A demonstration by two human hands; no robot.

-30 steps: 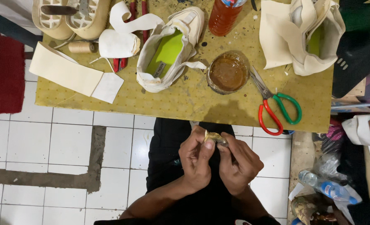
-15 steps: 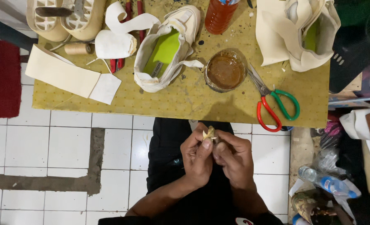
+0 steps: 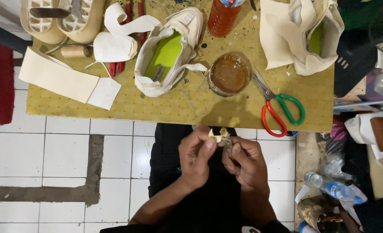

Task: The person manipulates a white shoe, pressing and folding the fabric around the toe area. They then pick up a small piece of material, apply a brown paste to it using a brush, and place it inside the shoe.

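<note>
Just below the counter edge, over your lap, you pinch a small cream scrap between both hands: your left hand holds its grip closed on the piece, your right hand closed around what looks like a thin tool, touching it. You seem to be working the scrap; precise fingertip control matters. Beyond sit the glue bowl, scissors and shoe upper.

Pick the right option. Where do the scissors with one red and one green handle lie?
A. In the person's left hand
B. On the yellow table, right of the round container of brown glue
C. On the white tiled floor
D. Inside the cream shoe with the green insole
B: the scissors lie flat on the yellow table, just right of the glue container, away from both hands.
</note>
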